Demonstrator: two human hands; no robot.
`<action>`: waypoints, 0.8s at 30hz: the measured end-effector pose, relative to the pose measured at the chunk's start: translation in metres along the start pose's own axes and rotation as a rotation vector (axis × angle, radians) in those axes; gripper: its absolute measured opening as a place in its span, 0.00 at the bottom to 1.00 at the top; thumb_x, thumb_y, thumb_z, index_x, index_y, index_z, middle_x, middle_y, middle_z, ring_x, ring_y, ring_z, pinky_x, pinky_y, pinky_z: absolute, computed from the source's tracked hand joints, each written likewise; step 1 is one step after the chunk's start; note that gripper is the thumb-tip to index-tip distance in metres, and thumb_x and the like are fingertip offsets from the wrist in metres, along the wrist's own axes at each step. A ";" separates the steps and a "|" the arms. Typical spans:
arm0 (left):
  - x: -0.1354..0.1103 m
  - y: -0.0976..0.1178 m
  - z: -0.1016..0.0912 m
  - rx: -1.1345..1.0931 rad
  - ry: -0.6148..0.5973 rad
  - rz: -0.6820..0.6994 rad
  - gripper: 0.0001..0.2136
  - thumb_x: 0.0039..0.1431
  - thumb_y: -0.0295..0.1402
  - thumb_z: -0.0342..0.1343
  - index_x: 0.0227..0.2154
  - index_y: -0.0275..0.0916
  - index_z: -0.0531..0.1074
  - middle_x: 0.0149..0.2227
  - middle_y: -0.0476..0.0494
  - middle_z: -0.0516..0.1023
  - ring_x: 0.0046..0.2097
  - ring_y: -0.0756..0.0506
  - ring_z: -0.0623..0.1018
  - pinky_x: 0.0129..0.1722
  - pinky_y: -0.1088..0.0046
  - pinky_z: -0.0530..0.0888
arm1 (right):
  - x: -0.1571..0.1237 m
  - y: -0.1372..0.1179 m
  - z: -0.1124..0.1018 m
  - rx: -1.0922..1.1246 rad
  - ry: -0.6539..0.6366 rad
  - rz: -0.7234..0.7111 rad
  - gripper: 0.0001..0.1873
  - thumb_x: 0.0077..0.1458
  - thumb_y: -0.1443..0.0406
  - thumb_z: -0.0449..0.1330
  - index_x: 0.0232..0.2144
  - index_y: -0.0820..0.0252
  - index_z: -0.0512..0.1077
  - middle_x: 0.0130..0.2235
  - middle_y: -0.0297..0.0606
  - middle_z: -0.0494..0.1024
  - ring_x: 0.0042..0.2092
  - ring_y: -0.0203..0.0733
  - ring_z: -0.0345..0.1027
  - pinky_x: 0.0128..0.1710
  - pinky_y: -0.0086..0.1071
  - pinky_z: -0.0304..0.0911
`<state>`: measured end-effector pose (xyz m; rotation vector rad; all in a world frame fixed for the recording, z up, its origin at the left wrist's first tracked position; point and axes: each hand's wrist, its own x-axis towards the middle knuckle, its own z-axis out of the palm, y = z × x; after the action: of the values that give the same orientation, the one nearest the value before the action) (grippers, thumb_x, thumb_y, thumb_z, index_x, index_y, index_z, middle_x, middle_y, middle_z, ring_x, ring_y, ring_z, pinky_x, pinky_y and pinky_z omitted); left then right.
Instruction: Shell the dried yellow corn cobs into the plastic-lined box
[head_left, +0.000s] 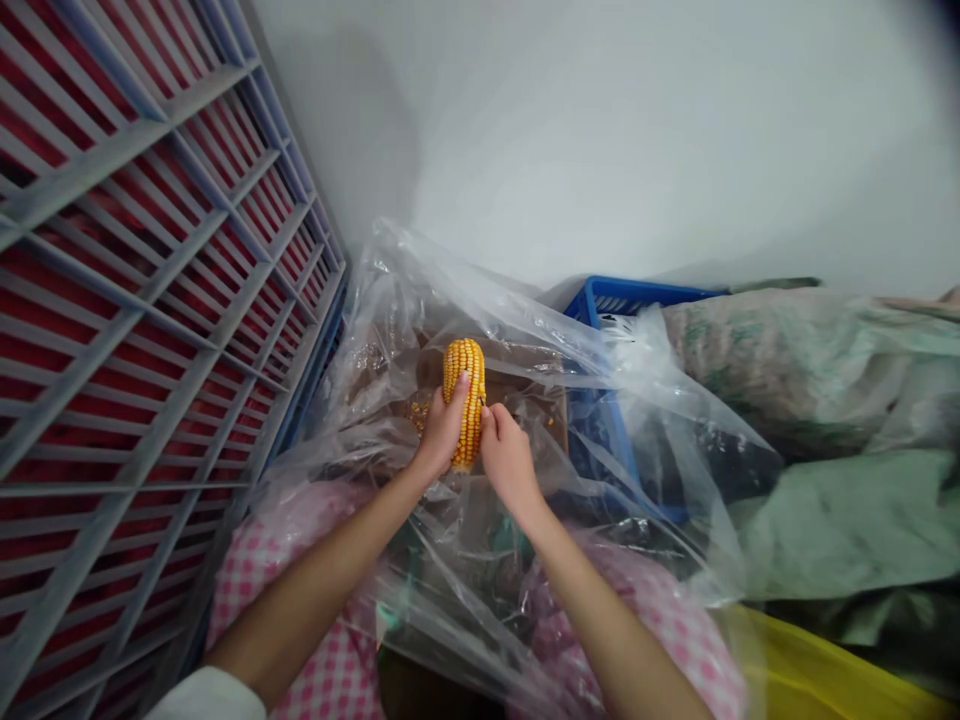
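An ear of corn (470,375) with yellow kernels stands almost upright in the middle of the head view, its pale butt end pointing toward me. My left hand (444,428) is wrapped round its left side, thumb lying on the kernels. At its right side is my right hand (507,445), fingers curled in a pinch. A tiny dark tip shows between those fingers and the kernels; what it belongs to is hidden in the hand. Loose kernels (420,412) lie below on a clear plastic sheet (480,300), which spreads over a cardboard box (555,400) and my lap.
A tall slatted crate (142,310) with red contents walls off the left. To the right stand a blue plastic basket (611,420) and stacked sacks (780,360). A white wall (600,130) rises behind. Something yellow (825,665) lies at the lower right.
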<state>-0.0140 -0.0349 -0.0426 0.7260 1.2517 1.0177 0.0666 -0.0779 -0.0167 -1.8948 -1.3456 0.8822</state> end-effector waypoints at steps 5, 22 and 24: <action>-0.003 0.009 -0.002 -0.121 -0.087 -0.049 0.24 0.45 0.52 0.53 0.37 0.37 0.68 0.30 0.46 0.74 0.31 0.49 0.74 0.30 0.74 0.69 | 0.007 -0.005 -0.021 -0.136 -0.110 -0.090 0.16 0.57 0.60 0.43 0.22 0.58 0.62 0.21 0.31 0.66 0.24 0.34 0.59 0.24 0.25 0.47; 0.003 0.016 -0.002 -0.015 -0.011 0.084 0.21 0.37 0.41 0.63 0.34 0.37 0.66 0.29 0.47 0.72 0.29 0.50 0.72 0.29 0.76 0.69 | -0.006 -0.025 -0.029 -0.684 -0.030 -0.152 0.14 0.60 0.63 0.41 0.33 0.57 0.65 0.27 0.40 0.76 0.25 0.40 0.68 0.23 0.29 0.39; 0.009 0.019 -0.006 -0.045 0.031 0.047 0.21 0.37 0.42 0.62 0.34 0.36 0.67 0.27 0.48 0.71 0.27 0.50 0.72 0.27 0.76 0.69 | -0.006 -0.025 -0.034 -0.662 -0.018 -0.143 0.14 0.59 0.62 0.41 0.33 0.57 0.66 0.26 0.40 0.76 0.24 0.40 0.67 0.23 0.29 0.40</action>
<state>-0.0238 -0.0198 -0.0300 0.7100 1.2393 1.0966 0.0803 -0.0811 0.0235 -2.2206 -1.9222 0.4002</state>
